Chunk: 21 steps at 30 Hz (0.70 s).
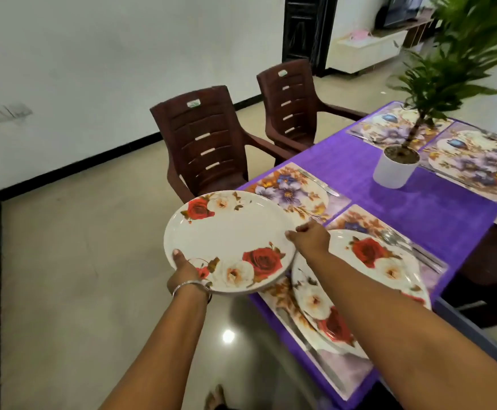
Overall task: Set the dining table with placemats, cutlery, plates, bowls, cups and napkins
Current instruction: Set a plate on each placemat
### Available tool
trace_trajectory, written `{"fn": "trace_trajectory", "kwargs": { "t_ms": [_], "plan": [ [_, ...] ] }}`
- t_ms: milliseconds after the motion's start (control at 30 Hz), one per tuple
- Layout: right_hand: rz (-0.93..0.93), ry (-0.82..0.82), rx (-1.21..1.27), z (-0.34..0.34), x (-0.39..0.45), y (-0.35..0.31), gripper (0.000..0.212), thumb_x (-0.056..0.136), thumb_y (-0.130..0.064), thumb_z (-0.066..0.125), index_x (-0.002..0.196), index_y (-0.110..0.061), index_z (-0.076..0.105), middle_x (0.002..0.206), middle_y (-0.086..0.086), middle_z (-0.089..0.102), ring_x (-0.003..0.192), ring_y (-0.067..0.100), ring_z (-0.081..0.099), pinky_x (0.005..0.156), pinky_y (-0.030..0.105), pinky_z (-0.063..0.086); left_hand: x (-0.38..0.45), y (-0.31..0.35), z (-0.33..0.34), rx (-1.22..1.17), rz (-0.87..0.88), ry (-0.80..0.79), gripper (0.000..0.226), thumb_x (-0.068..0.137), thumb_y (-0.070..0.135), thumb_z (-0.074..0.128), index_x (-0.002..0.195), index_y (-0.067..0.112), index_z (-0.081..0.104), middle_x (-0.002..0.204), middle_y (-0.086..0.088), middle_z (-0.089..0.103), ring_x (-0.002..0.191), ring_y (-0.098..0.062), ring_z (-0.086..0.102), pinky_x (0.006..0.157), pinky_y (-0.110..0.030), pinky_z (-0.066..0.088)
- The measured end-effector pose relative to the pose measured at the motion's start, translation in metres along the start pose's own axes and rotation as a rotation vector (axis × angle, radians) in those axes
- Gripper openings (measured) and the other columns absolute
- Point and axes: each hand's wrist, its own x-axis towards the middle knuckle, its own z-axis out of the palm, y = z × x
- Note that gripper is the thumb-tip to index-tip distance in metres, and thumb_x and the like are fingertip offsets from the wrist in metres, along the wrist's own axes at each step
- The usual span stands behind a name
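I hold a stack of white plates with red and white roses (229, 238) in the air, just off the table's left edge. My left hand (186, 269) grips the stack's near rim, thumb on top. My right hand (311, 236) pinches its right rim. Another rose plate (380, 273) lies on the nearest floral placemat (356, 371), with a fork and spoon (401, 242) at its far side and a knife (312, 350) at its near side. A second placemat (293, 192) beyond it carries only cutlery (319, 182). Two more placemats (478, 164) lie at the far end.
The table has a purple cloth (395, 214). A potted green plant in a white pot (395, 167) stands mid-table. Two brown plastic chairs (209, 146) stand along the table's left side. Beige tiled floor lies to the left.
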Motion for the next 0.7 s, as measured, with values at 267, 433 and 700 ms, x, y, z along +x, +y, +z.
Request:
{"fn": "trace_trajectory", "kwargs": {
  "t_ms": [267, 433, 700],
  "plan": [
    [0.173, 0.039, 0.005, 0.075, 0.003, -0.032, 0.029, 0.083, -0.018, 0.071, 0.103, 0.002, 0.068, 0.110, 0.021, 0.067, 0.103, 0.035, 0.061, 0.080, 0.030, 0.045, 0.055, 0.083, 0.005, 0.138, 0.173, -0.029, 0.055, 0.082, 0.066, 0.057, 0.079, 0.011, 0.058, 0.074, -0.004, 0.060, 0.063, -0.021, 0.057, 0.060, -0.032, 0.047],
    [0.294, 0.140, 0.120, 0.087, 0.002, -0.042, 0.030, 0.092, -0.007, 0.052, 0.117, 0.009, 0.058, 0.116, 0.021, 0.062, 0.109, 0.039, 0.057, 0.073, 0.029, 0.039, 0.074, 0.108, 0.018, 0.218, 0.170, -0.082, 0.052, 0.079, 0.065, 0.061, 0.068, 0.015, 0.049, 0.071, -0.003, 0.056, 0.067, -0.024, 0.057, 0.069, -0.036, 0.048],
    [0.425, 0.468, 0.301, 0.057, 0.021, -0.046, 0.040, 0.091, 0.000, 0.050, 0.130, 0.007, 0.044, 0.129, 0.025, 0.054, 0.117, 0.042, 0.054, 0.093, 0.041, 0.045, 0.116, 0.117, 0.040, 0.297, 0.119, -0.066, 0.042, 0.087, 0.051, 0.060, 0.090, 0.010, 0.053, 0.101, -0.013, 0.062, 0.090, -0.034, 0.059, 0.091, -0.046, 0.052]
  ]
}}
